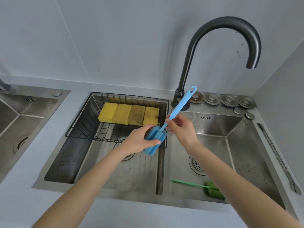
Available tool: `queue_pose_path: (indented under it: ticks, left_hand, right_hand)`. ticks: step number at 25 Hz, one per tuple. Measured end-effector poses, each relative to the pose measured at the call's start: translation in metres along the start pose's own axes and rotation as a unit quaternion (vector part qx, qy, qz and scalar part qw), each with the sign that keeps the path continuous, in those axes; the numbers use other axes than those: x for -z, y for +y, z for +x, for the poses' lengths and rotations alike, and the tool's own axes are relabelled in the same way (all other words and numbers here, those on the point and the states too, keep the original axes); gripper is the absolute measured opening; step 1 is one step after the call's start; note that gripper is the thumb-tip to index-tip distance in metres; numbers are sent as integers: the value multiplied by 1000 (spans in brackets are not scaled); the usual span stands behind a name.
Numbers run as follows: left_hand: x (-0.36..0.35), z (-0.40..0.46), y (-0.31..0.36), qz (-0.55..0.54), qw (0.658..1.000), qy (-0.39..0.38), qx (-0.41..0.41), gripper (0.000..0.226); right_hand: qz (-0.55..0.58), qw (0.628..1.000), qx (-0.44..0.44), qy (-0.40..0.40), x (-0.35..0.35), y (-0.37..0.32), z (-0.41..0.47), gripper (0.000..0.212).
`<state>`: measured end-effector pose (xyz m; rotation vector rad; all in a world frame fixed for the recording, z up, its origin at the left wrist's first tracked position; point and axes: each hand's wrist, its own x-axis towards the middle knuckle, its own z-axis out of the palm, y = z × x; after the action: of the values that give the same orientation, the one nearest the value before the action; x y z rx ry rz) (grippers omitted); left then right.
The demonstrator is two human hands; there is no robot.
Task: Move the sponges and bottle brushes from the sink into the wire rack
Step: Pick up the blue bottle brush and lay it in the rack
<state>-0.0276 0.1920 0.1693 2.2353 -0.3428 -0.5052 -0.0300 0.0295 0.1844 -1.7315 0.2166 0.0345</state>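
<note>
A: While the left hand (139, 142) cups the foam head and the right hand (179, 127) pinches the handle, where does the blue bottle brush (158, 135) sit?

B: In the air at the wire rack's (79, 129) right end, its head just over the rack's near right corner. Both hands are closed on it.

A: How do you think it handles?

B: Light, I'd judge. The head looks soft and squashy, likely wet, so the fingers sink in. The thin plastic handle looks stiffer, though probably a bit bendy. Take the handle for control; hold the foam only to steady it.

A: Which way does it point?

B: The long axis runs diagonally: head low toward the person, hook end up and away, past the rack's right side.

A: What else?

B: Four yellow sponges (129, 115) lie in a row along the rack's far side. The green bottle brush (212, 189) lies in the basin right of the rack, well apart, handle pointing left.
</note>
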Motion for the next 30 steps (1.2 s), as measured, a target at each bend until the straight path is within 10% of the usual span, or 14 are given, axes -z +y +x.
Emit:
queue_pose_path:
  ticks: [10,30]
  left_hand:
    - [53,18,-54,100,995,6,-18,52]
    - [18,103,-107,200,979,-14,31,57]
  right_hand:
    - [160,978,-100,91,-11,-7,22,9]
    - [78,968,-201,129,-3,72,88,17]
